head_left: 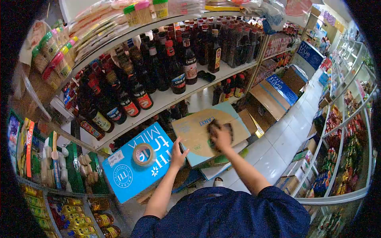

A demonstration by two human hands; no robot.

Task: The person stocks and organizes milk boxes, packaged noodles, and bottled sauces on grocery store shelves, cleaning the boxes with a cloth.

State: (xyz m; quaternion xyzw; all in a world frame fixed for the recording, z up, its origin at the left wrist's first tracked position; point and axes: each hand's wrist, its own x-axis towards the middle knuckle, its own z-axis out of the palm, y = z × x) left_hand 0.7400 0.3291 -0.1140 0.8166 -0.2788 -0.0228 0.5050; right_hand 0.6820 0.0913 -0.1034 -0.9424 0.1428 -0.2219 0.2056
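Observation:
A tan and pale-blue cardboard carton (190, 129) printed "CANXI" lies flat in front of me. My right hand (221, 137) is on its top, fingers curled over a dark, crumpled cloth (228, 130), partly blurred. My left hand (179, 154) rests against the carton's left edge with thumb and fingers apart, holding nothing. To its left is a bright blue TH true MILK carton (137, 180). A roll of clear packing tape (143, 154) lies on that blue carton.
Shelves of dark Chin-Su sauce bottles (129, 105) stand ahead, close beyond the cartons. More milk cartons (274, 95) line the tiled aisle (278, 139) at right. A glass-fronted shelf rack (333, 146) borders the aisle's far side. Bottles of yellow oil (81, 220) sit lower left.

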